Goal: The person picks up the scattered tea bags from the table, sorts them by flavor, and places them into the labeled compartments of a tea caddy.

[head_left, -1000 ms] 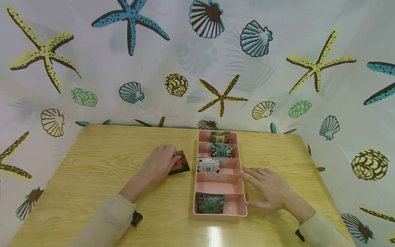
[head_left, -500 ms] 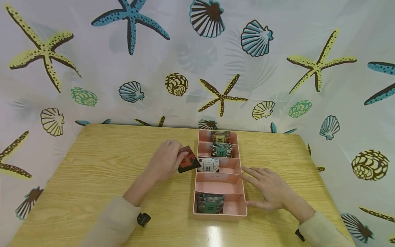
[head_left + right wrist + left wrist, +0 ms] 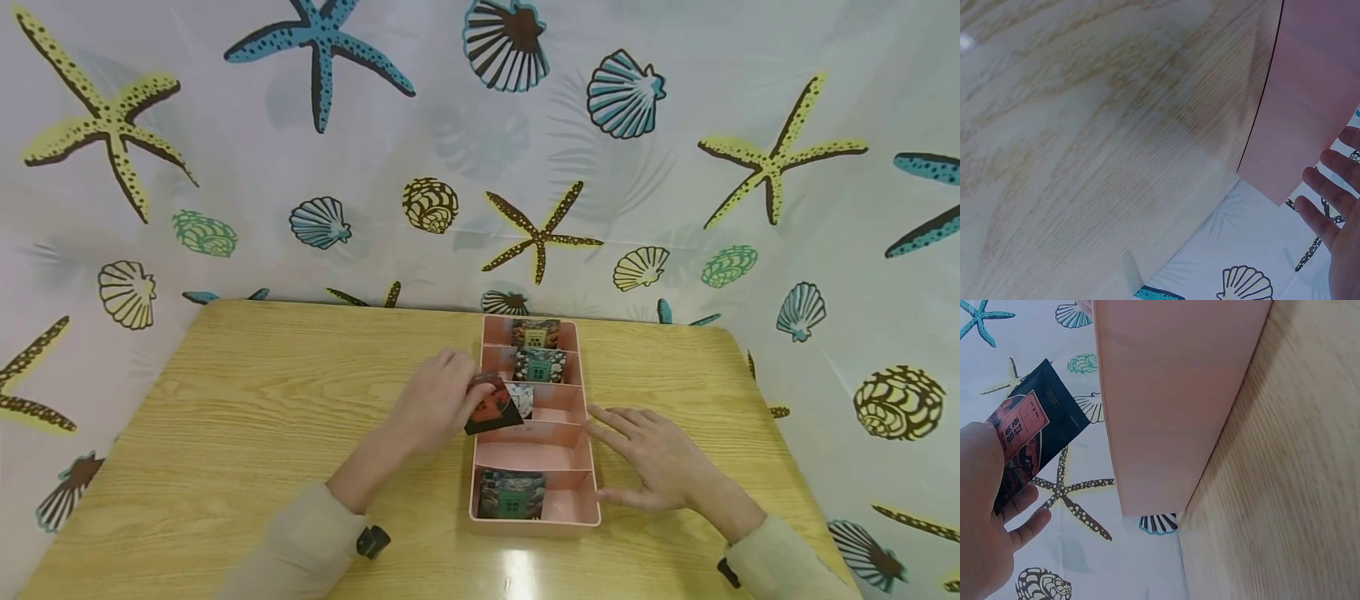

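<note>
My left hand (image 3: 431, 404) pinches a red and black tea sachet (image 3: 493, 410) between thumb and fingers. The sachet is tilted, over the left rim of a pink divided box (image 3: 528, 457), and partly covers a white sachet (image 3: 522, 398) in the middle compartment. In the left wrist view the held sachet (image 3: 1044, 422) shows a red label, level with the box's upper edge. My right hand (image 3: 660, 462), fingers spread and straight, touches the box's right side. The compartment second from the front holds no sachet.
Dark green sachets (image 3: 512, 496) lie in the front compartment. At the back are a brown sachet with a yellow label (image 3: 535, 334) and one with a teal label (image 3: 540, 366). The wooden table (image 3: 300, 358) ends at a patterned curtain (image 3: 360, 167).
My left hand has lifted the red and black sachet off the table and carried it rightward to above the box's left rim. My right hand has stayed in place.
</note>
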`<state>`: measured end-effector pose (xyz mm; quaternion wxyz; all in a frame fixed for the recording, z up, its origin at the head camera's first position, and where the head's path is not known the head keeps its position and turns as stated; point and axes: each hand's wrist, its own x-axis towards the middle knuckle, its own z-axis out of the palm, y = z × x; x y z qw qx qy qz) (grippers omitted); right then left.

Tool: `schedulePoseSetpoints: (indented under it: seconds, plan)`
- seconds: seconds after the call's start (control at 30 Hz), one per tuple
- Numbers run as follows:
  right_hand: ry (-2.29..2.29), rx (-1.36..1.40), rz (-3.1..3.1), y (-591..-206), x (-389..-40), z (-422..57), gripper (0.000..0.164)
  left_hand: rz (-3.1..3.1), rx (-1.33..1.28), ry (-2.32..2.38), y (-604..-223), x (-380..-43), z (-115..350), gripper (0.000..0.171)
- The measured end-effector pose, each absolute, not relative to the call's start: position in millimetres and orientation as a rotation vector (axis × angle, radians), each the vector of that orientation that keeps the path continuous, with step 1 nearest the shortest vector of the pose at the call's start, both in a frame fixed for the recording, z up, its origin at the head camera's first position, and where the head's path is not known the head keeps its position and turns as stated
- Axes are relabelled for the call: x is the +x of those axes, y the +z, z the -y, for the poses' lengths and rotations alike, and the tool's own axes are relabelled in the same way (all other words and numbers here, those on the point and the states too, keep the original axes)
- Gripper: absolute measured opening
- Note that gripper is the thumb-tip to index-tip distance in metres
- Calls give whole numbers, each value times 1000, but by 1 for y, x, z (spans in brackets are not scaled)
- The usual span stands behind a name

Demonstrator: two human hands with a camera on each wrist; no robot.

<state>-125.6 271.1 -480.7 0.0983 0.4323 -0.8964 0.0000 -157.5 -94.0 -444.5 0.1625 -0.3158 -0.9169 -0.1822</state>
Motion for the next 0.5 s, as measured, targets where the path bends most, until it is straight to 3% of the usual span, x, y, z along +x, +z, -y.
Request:
schedulePoseSetpoints:
  seconds: [0.5]
  plan:
    - [-11,1273,2656,-480,-124,-270,86,2623,-1051,-372,-463,-158,64,25]
